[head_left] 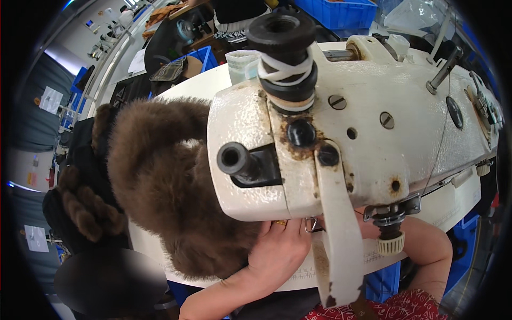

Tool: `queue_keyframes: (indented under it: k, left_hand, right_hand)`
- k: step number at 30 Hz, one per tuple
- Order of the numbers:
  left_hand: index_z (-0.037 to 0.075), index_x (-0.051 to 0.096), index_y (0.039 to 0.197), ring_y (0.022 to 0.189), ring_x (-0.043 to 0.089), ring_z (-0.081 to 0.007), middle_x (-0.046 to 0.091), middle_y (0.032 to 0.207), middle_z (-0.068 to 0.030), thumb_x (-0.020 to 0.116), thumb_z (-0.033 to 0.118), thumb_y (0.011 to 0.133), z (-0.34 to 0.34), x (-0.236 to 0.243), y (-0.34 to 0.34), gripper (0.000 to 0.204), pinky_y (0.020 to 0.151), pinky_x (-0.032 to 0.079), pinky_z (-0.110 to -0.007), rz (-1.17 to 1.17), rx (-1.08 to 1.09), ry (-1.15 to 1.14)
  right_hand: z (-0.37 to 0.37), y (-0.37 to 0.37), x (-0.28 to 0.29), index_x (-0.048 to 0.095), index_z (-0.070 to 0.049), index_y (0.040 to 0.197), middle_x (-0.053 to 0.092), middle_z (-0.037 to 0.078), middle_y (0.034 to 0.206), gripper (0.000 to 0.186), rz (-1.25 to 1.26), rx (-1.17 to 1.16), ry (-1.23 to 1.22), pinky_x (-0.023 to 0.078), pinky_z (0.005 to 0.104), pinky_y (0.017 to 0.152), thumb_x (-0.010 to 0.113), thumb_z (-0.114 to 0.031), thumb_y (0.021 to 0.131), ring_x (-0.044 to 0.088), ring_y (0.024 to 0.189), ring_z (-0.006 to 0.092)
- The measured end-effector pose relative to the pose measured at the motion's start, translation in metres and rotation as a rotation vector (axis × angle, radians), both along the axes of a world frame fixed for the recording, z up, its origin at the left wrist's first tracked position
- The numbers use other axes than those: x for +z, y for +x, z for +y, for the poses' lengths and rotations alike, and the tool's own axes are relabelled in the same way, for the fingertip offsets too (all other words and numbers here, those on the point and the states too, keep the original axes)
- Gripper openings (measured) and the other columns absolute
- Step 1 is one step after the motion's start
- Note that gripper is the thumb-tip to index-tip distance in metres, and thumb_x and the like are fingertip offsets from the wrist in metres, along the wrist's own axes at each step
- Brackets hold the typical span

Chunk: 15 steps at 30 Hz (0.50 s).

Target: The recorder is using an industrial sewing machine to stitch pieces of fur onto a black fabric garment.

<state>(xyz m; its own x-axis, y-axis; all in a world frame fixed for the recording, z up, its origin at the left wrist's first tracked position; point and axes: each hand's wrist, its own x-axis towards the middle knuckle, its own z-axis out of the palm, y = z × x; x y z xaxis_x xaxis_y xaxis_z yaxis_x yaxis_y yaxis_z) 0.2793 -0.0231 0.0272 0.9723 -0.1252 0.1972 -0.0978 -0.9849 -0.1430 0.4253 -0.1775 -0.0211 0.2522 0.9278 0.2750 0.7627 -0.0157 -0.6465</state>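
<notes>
A white sewing machine head [250, 117] with rusty spots fills the middle and right. Under its left end bunches a thick brown fur piece [154, 160], curved round in a loop at the top. My left hand [282, 250], with a ring on one finger, rests against the fur's near right edge. Its fingertips pass behind the machine head, so their grip is hidden. My right forearm [426, 240] reaches in from the right, behind the thread tension knob [391, 242]. The machine covers my right hand's fingers. A white metal lever [341, 234] hangs down between my arms.
The white machine table [146, 240] has ruler marks along its near edge. More brown fur [88, 210] lies on black material at the left. A dark rounded thing [112, 282] is at lower left. Blue crates [338, 13] stand at the back, and a blue bin [384, 280] below.
</notes>
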Motion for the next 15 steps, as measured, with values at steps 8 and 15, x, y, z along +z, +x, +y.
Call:
queue_keyframes:
  k: [8,15]
  left_hand:
    - [0.003,0.065,0.097,0.082,0.055,-0.025,0.056,0.089,-0.0101,0.058,0.016,0.076,-0.002,0.009,0.0,0.026,0.075,0.041,-0.037,0.039,-0.008,0.064]
    - [-0.001,0.064,0.106,0.09,0.056,-0.0275,0.058,0.099,-0.0142,0.058,0.017,0.076,0.001,-0.003,0.001,0.035,0.084,0.044,-0.041,-0.045,-0.034,-0.013]
  right_hand:
    - [-0.008,-0.002,-0.006,0.069,-0.017,0.11,0.069,0.006,0.092,0.032,0.296,0.043,-0.087,0.053,0.0362,0.076,0.068,-0.016,0.078,0.067,0.085,0.025]
    - [0.01,0.001,0.011,0.067,-0.01,0.089,0.062,0.004,0.077,0.02,-0.326,-0.032,0.261,0.052,0.0361,0.058,0.063,-0.007,0.069,0.064,0.068,0.023]
